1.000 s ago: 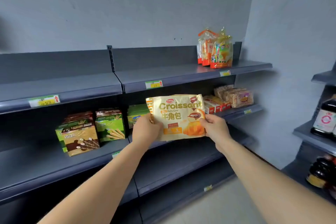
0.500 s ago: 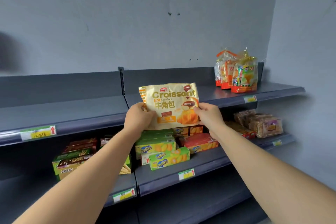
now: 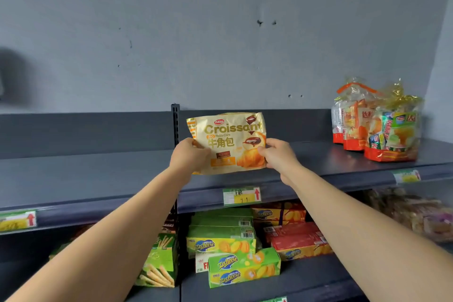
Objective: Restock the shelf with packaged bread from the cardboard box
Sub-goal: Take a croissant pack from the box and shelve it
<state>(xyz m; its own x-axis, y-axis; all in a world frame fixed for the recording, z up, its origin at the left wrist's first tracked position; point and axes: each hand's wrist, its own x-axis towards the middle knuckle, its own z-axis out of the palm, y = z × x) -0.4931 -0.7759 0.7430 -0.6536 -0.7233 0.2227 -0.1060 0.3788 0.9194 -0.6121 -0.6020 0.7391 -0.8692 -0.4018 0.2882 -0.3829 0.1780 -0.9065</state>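
Arms outstretched, left hand, right hand, both gripping

- The upper shelf is running just behind the left hand and the right hand, carrying cellophane snack bags that are standing well to the right of the right hand.
- The lower shelf is sitting below both hands, holding green Zecheese boxes, red boxes and, under the left forearm, biscuit-stick boxes.
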